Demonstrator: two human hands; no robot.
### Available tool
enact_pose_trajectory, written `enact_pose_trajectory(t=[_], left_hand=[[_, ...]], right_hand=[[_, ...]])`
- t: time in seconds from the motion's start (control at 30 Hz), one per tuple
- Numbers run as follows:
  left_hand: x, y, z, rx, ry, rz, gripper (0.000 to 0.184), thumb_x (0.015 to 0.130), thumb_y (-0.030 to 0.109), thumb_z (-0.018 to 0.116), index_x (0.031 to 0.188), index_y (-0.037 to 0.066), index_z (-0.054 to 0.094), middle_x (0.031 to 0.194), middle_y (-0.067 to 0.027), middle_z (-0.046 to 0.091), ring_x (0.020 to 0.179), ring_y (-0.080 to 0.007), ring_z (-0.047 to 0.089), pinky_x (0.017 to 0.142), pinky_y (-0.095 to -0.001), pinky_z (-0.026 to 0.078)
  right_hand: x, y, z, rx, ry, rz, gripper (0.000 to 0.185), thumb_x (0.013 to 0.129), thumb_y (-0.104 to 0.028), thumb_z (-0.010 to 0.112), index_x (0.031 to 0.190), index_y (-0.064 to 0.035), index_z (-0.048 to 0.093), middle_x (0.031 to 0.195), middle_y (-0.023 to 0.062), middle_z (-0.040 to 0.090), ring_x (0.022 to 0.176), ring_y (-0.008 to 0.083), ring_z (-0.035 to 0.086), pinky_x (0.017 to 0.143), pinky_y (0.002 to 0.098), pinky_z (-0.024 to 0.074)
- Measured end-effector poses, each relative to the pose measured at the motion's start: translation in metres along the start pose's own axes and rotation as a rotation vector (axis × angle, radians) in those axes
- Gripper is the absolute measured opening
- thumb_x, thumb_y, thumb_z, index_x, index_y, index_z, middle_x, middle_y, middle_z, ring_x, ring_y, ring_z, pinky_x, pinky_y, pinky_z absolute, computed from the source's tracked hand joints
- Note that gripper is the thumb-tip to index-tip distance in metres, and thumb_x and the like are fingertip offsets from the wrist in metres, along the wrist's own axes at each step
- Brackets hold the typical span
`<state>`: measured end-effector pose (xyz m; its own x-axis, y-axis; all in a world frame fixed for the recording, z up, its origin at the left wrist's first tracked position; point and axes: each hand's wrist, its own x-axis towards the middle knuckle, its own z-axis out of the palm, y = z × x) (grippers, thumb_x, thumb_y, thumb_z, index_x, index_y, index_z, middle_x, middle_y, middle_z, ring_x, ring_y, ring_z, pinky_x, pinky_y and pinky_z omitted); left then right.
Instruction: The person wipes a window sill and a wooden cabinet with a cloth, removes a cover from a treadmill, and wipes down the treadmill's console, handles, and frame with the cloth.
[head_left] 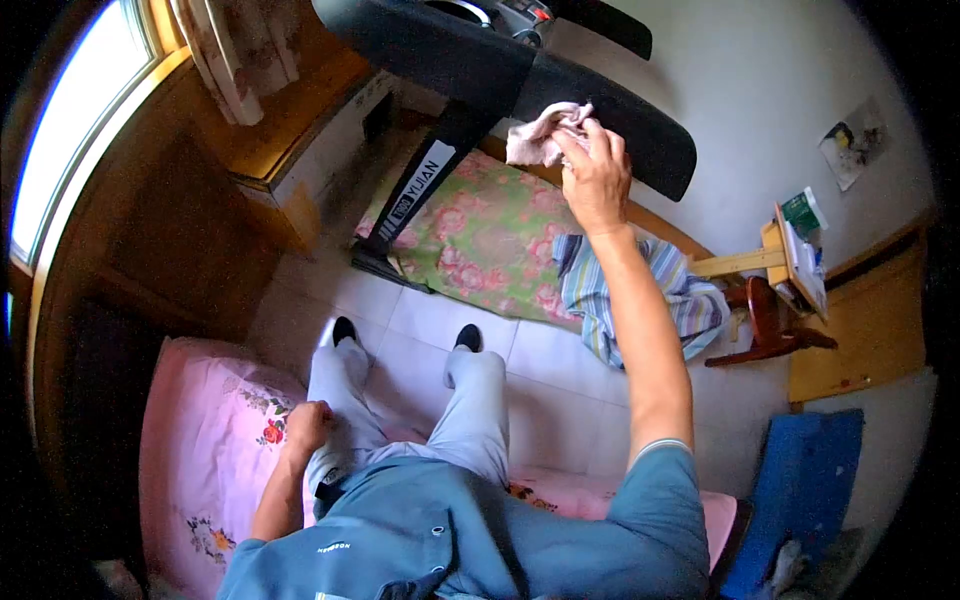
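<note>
My right hand (598,178) is stretched out forward, its fingers closed on a crumpled pale pink cloth (540,138). The cloth is up against the dark padded part (640,135) of a treadmill; whether it presses on it I cannot tell. Beside my left thigh, my left hand (308,427) is curled into a fist with nothing seen in it. The treadmill's black upright (432,170) carries a white label and stands ahead of me.
I sit on a bed with a pink flowered sheet (215,430). Ahead lie a green flowered cloth (490,225) and a striped cloth (660,295). A wooden stand (775,255) is at the right, a blue panel (800,500) nearer. The window (85,110) is at the left.
</note>
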<state>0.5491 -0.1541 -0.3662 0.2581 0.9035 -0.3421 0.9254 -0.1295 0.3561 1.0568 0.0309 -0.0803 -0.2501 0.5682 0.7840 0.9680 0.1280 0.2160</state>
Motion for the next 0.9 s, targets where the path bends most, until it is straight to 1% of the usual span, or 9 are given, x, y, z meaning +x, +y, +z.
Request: enact_pose_trajectory(t=[0.2, 0.3, 0.33, 0.53, 0.57, 0.67, 0.7, 0.87, 0.9], left_hand=[[-0.015, 0.023, -0.014, -0.03, -0.195, 0.029, 0.018, 0.077, 0.016, 0.068, 0.092, 0.007, 0.072, 0.09, -0.0174, 0.072, 0.081, -0.0343, 0.069, 0.073, -0.042, 0.054], [-0.028, 0.039, -0.025, -0.412, -0.86, 0.423, 0.024, 0.085, 0.019, 0.064, 0.1, 0.003, 0.071, 0.095, -0.016, 0.072, 0.085, -0.0245, 0.066, 0.083, -0.0346, 0.051], [-0.031, 0.047, -0.022, -0.227, -0.879, 0.487, 0.025, 0.087, 0.023, 0.062, 0.1, 0.004, 0.072, 0.095, -0.0157, 0.072, 0.084, -0.0247, 0.065, 0.083, -0.0366, 0.051], [0.029, 0.1, 0.016, -0.12, -0.705, 0.673, 0.031, 0.087, 0.036, 0.06, 0.09, 0.007, 0.072, 0.091, -0.0198, 0.07, 0.078, -0.0386, 0.065, 0.073, -0.0462, 0.052], [0.045, 0.116, 0.051, 0.048, -0.572, 0.498, 0.033, 0.085, 0.038, 0.063, 0.093, 0.008, 0.072, 0.091, -0.0204, 0.07, 0.083, -0.0383, 0.067, 0.073, -0.0473, 0.052], [0.065, 0.178, 0.067, -0.261, -0.544, 0.523, 0.038, 0.083, 0.039, 0.069, 0.109, 0.012, 0.07, 0.096, -0.018, 0.071, 0.089, -0.0388, 0.067, 0.079, -0.0473, 0.053], [0.076, 0.184, 0.095, -0.294, -0.51, 0.679, 0.037, 0.082, 0.037, 0.069, 0.108, 0.011, 0.068, 0.095, -0.0177, 0.07, 0.089, -0.0393, 0.066, 0.079, -0.0475, 0.052], [0.089, 0.198, 0.15, -0.278, -0.503, 0.77, 0.029, 0.08, 0.028, 0.07, 0.105, 0.013, 0.067, 0.085, -0.0129, 0.07, 0.082, -0.035, 0.068, 0.072, -0.0471, 0.051], [0.091, 0.193, 0.152, -0.494, -0.634, 0.827, 0.024, 0.079, 0.024, 0.071, 0.1, 0.012, 0.068, 0.082, -0.0108, 0.069, 0.079, -0.0321, 0.067, 0.07, -0.0459, 0.051]], right_hand=[[0.023, 0.009, -0.011, 0.125, 0.314, 0.231, 0.042, 0.071, -0.006, 0.069, 0.111, -0.0169, 0.071, 0.12, 0.0123, 0.057, 0.107, 0.0354, 0.054, 0.093, 0.0456, 0.0471], [0.024, -0.002, 0.005, 0.147, 0.204, 0.204, 0.042, 0.072, -0.006, 0.068, 0.113, -0.018, 0.071, 0.121, 0.0123, 0.057, 0.11, 0.0363, 0.054, 0.096, 0.0446, 0.0463], [0.024, -0.006, 0.007, 0.194, 0.129, 0.159, 0.043, 0.072, -0.005, 0.067, 0.113, -0.0193, 0.071, 0.122, 0.0122, 0.058, 0.11, 0.0353, 0.054, 0.096, 0.0444, 0.0467], [0.034, -0.016, 0.019, 0.23, 0.178, 0.18, 0.045, 0.07, -0.005, 0.069, 0.113, -0.0199, 0.072, 0.122, 0.0117, 0.058, 0.11, 0.0347, 0.055, 0.096, 0.0435, 0.0468], [0.034, -0.017, 0.017, 0.238, 0.163, 0.156, 0.046, 0.07, -0.005, 0.069, 0.113, -0.0199, 0.072, 0.122, 0.0117, 0.058, 0.11, 0.0347, 0.055, 0.096, 0.0436, 0.0467], [0.041, -0.025, 0.023, 0.275, 0.149, 0.076, 0.043, 0.071, -0.005, 0.07, 0.111, -0.018, 0.071, 0.12, 0.0107, 0.058, 0.107, 0.0347, 0.054, 0.094, 0.0443, 0.0464], [0.042, -0.029, 0.025, 0.258, 0.163, 0.077, 0.044, 0.07, -0.005, 0.071, 0.112, -0.0174, 0.07, 0.121, 0.0112, 0.058, 0.108, 0.0348, 0.054, 0.094, 0.044, 0.0461], [0.044, -0.056, 0.053, 0.179, 0.259, 0.119, 0.052, 0.069, -0.006, 0.075, 0.119, -0.0212, 0.069, 0.126, 0.0103, 0.056, 0.112, 0.0344, 0.053, 0.099, 0.0425, 0.0437], [0.042, -0.064, 0.064, 0.166, 0.178, 0.082, 0.052, 0.069, -0.005, 0.074, 0.119, -0.0216, 0.069, 0.126, 0.0097, 0.055, 0.113, 0.0338, 0.053, 0.099, 0.0423, 0.0437]])
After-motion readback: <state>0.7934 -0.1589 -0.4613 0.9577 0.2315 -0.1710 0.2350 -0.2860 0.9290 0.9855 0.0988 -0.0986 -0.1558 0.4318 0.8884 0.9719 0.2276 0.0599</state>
